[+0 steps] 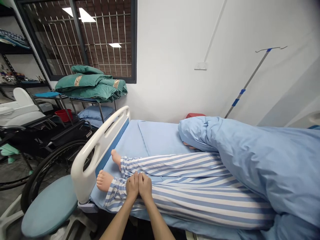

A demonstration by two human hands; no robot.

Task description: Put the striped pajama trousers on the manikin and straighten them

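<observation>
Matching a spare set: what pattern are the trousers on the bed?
The pyjama trousers have blue and white stripes, best seen in the head view.

Place: hospital-style ward or nursing training room
Bed: hospital bed (100, 153) with white rails, blue sheet (160, 138)
Wall: IV pole (246, 85)
Floor: wheelchair (50, 135)
Rack: folded green linens (90, 87)

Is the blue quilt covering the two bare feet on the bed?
No, the bare feet stick out of the striped pajama legs beside the white bed footboard, and the blue quilt lies farther up the bed.
</observation>
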